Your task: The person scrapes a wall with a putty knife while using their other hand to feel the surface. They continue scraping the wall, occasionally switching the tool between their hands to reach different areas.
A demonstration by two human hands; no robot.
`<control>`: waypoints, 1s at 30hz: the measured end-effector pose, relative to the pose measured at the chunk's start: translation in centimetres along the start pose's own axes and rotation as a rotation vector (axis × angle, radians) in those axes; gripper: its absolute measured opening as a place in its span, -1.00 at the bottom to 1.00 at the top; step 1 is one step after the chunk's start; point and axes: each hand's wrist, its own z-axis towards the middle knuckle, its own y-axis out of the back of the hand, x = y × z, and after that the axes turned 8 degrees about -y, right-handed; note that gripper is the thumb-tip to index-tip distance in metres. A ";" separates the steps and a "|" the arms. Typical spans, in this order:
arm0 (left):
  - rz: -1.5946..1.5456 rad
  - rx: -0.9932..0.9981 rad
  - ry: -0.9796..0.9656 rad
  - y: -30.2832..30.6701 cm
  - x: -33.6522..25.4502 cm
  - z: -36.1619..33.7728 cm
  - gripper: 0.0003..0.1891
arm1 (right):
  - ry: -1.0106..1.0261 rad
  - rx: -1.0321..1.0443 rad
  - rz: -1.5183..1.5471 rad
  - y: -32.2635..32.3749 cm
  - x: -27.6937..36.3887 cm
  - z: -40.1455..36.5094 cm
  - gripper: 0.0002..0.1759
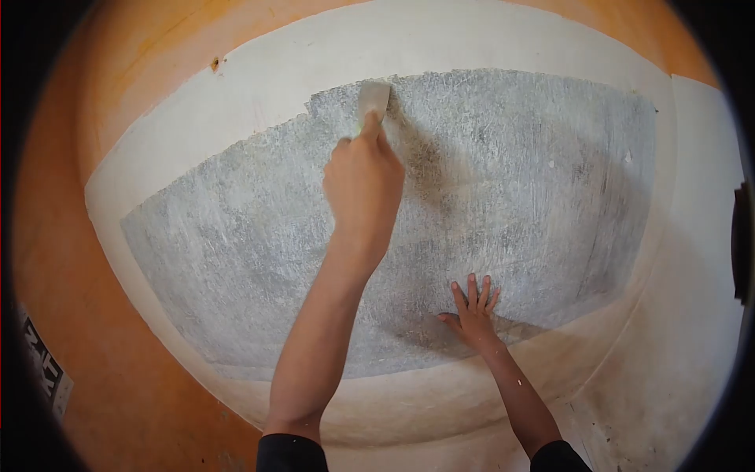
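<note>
My left hand point(366, 185) grips a putty knife point(375, 96), with a finger stretched toward its blade. The wide, flat blade meets the wall at the upper edge of a rough, mottled grey patch point(259, 228); my fingers hide most of the handle. Lower and to the right, my right hand point(475, 318) lies flat on the same patch near its bottom edge, fingers spread, holding nothing. A pale off-white band of wall point(275, 75) borders the grey area, whose top edge is ragged and stepped near the blade.
Orange wall point(134, 377) surrounds the pale band at left and top. A small hole point(215, 63) shows at upper left. On the right is a whitish wall section point(700, 189), with a dark object point(741, 244) at the edge. A lettered sign point(51, 370) sits lower left.
</note>
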 end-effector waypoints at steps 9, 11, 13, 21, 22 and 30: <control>-0.106 0.048 0.147 -1.5 -5.2 0.7 -0.67 | 0.033 0.042 0.013 -0.4 -0.6 -0.1 -0.05; -0.061 0.019 0.158 -2.6 -6.0 0.5 -0.66 | 0.081 -0.099 0.026 -0.8 -0.7 -0.1 -0.11; -0.014 -0.010 0.176 -2.3 -6.9 0.4 -0.66 | 0.089 -0.109 0.028 -1.1 -0.7 -0.5 -0.11; -0.104 0.036 0.225 -2.8 -7.8 0.8 -0.65 | 0.119 -0.170 0.030 -1.5 -0.8 0.2 -0.11; -0.241 0.044 0.276 -2.1 -8.2 1.1 -0.65 | 0.133 -0.187 0.010 -1.5 -0.9 0.0 -0.11; -0.191 0.046 0.315 -3.0 -10.3 0.9 -0.65 | 0.165 -0.194 0.032 -0.5 -1.4 -0.1 -0.11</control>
